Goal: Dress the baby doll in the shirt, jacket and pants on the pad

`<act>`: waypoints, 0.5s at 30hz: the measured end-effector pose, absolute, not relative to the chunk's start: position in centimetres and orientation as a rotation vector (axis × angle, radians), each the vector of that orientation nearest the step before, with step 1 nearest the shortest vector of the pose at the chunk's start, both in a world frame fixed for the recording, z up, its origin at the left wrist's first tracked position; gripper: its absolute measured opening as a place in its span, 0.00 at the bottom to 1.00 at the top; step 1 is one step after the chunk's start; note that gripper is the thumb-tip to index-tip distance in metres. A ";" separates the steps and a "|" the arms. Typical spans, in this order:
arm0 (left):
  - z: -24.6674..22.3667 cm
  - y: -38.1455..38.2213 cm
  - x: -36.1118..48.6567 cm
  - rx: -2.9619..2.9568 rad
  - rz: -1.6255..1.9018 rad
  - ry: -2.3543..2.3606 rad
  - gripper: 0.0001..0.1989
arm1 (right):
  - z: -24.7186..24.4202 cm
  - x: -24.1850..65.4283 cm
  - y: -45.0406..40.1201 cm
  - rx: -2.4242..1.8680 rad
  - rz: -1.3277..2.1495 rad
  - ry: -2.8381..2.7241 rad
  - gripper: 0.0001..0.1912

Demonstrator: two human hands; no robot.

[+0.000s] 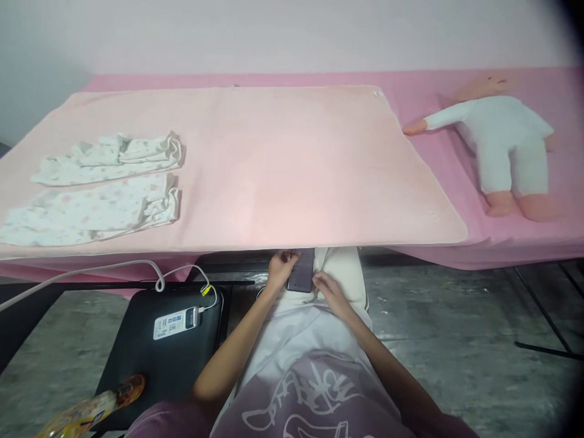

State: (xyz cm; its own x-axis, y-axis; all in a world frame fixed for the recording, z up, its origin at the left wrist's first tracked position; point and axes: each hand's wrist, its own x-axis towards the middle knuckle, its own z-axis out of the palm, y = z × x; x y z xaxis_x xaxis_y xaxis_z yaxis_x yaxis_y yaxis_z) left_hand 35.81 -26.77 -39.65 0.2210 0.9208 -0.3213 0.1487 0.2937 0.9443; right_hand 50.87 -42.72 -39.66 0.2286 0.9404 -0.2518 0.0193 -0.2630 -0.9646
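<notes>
A dark smartphone point(301, 272) rests over my lap, its far end hidden under the table's front edge. My left hand point(281, 269) is closed at its left side, with the thumb lying on the phone. Fingers of my right hand point(326, 286) are bent together against the phone's right edge. Beyond both hands, a pale pink mat point(292, 170) covers much of the pink table. Two folded, white printed baby garments point(109, 159) point(95, 210) lie on the mat's left part. At the right, a baby doll point(506, 143) in a white suit lies on its back.
To my left is a black stool point(182, 377) with a white power bank point(176, 323), joined to a white cable point(137, 263). A drink bottle point(91, 410) lies at the stool's near-left corner. Thin black table legs point(547, 316) stand at the right above the grey floor point(438, 340).
</notes>
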 end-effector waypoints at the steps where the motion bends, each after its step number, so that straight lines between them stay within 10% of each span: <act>1: -39.6 -26.7 35.8 1.161 0.745 1.242 0.22 | -39.7 51.0 -42.8 -1.528 1.193 -0.938 0.23; 9: -38.9 -26.5 35.5 1.081 0.766 1.157 0.24 | -41.0 54.8 -43.9 -1.852 0.638 -1.219 0.16; 15: -38.9 -25.6 37.1 1.053 0.747 1.137 0.25 | -43.7 58.1 -41.9 -2.348 0.404 -1.227 0.32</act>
